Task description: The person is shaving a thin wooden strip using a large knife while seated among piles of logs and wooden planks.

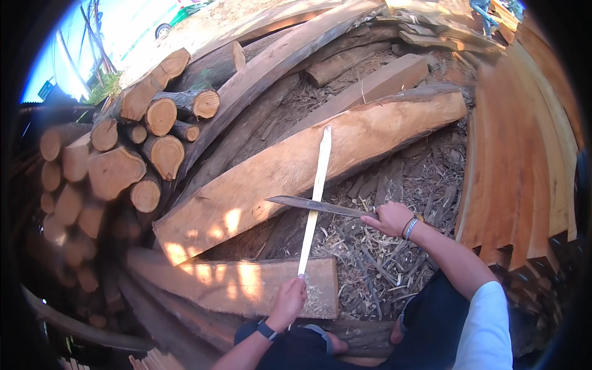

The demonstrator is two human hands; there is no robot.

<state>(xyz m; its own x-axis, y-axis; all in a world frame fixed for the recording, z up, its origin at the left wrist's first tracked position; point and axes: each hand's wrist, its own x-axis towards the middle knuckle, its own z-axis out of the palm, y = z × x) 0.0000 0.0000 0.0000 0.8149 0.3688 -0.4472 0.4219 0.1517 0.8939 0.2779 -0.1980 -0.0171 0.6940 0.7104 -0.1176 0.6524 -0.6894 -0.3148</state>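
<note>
My left hand (288,301) is closed around the lower end of a pale, peeled wooden stick (314,222). The stick slants up and away, and its far end lies over a thick sawn timber slab (370,132). In my right hand (393,219) is the handle of a machete (324,208), its long dark blade pointing left. The blade crosses the stick near its middle; whether it touches the wood I cannot tell. Below the stick's near end sits a shorter board (246,287) with sunlit patches and some shavings on it.
Cut logs (161,117) are stacked at the left, ends facing me. Tall planks (509,160) stand along the right. Wood shavings (370,259) and bark litter the ground before my feet. A long curved slab (265,68) and more timber lie farther off; part of a person (484,15) shows at the top right.
</note>
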